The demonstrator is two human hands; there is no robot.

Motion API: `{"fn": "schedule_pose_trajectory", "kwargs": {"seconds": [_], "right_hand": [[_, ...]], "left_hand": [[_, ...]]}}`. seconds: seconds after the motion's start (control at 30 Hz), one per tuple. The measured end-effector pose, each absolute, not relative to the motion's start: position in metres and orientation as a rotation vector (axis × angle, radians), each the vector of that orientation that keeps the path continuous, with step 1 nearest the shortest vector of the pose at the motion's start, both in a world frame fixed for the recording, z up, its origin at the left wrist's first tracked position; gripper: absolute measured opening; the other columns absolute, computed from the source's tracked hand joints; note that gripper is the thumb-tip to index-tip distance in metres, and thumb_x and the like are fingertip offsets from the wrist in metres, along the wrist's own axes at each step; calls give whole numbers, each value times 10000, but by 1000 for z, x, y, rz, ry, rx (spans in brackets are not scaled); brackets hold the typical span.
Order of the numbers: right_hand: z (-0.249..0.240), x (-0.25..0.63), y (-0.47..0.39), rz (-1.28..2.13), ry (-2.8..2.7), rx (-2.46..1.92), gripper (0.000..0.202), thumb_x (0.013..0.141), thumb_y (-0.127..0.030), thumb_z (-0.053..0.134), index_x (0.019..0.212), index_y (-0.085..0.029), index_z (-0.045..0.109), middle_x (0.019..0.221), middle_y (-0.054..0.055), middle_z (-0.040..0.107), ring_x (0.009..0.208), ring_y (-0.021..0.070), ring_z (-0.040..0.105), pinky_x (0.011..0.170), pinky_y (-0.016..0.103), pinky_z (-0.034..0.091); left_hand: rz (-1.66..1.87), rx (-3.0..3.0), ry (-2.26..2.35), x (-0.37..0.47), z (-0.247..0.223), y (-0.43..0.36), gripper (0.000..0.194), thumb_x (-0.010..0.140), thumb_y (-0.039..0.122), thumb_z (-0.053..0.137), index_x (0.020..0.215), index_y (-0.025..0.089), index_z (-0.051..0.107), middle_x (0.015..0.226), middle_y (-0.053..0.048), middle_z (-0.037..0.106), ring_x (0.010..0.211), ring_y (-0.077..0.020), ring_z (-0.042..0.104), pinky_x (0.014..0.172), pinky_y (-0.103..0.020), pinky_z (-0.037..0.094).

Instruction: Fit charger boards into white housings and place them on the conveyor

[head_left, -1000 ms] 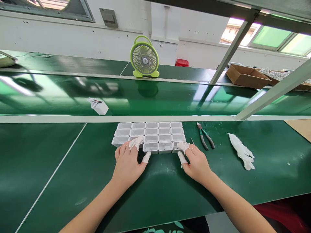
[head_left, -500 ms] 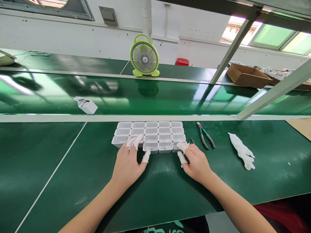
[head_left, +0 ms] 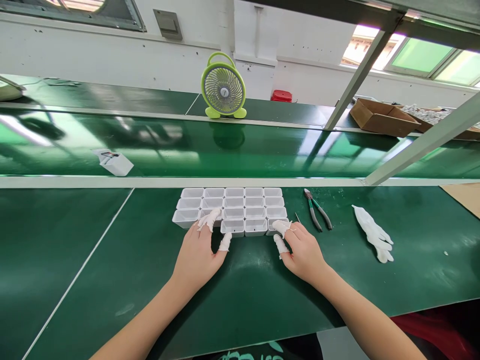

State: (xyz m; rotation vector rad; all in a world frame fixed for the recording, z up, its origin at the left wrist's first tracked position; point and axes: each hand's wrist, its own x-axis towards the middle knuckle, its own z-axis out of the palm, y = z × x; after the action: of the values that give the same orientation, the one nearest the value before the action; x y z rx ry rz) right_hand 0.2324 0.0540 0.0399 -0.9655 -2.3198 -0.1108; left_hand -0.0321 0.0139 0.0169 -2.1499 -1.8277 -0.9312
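Left hand (head_left: 197,251), thumb parted widely from fingers, fingertips touching white boxes (head_left: 233,214) ranged in rows on green table (head_left: 247,290), right hand (head_left: 304,251), thumb and fingers less widely parted, at front right box (head_left: 272,232), neither closed around anything

No legible text. Round lime-green plastic fan (head_left: 224,85): hub mark (head_left: 224,92) too small. Dark mint-printed fabric (head_left: 296,347), bottom edge: print cut off.

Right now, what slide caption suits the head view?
Left hand and right hand at rectangular white plastic boxes on a smooth green tabletop.
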Motion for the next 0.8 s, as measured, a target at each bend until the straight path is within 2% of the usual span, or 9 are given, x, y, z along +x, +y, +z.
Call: {"fn": "schedule_pose_trajectory", "kwargs": {"seconds": [0.27,0.47,0.6,0.7,0.8], "right_hand": [[38,234,54,-72,-2332,-974,187,766,-50,476,770,-237,493,681,38,533,666,219,470,540,314,390],[40,233,54,-93,-2336,-969,188,755,-51,472,756,-239,469,668,33,525,655,210,471,530,307,398],[41,232,54,-110,-2327,-960,181,768,-57,473,748,-237,468,663,32,519,648,207,467,525,304,401],[42,232,54,-115,-2318,-965,183,764,-52,476,745,-234,477,663,33,522,648,207,464,525,305,414],[43,234,55,-105,-2294,-972,180,758,-50,486,757,-229,510,677,45,542,683,221,481,576,327,473]], "left_hand": [[-968,-2118,-1848,-34,20,13,491,949,352,493,1392,145,457,1241,-193,623,1159,-356,582,937,-494,492],[-976,-2056,-1908,-42,21,16,510,952,325,443,1430,145,437,1281,-199,599,1313,-388,461,1100,-590,335],[-923,-1991,-2030,-47,20,21,515,944,336,389,1398,107,465,1338,-237,555,1366,-402,417,1149,-637,257],[-912,-1899,-2174,-57,23,28,531,943,380,377,1371,88,492,1370,-269,519,1390,-443,383,1140,-680,250],[-1038,-1853,-2270,-76,23,36,558,959,418,376,1413,103,460,1389,-259,510,1425,-432,355,1149,-656,286]]}}
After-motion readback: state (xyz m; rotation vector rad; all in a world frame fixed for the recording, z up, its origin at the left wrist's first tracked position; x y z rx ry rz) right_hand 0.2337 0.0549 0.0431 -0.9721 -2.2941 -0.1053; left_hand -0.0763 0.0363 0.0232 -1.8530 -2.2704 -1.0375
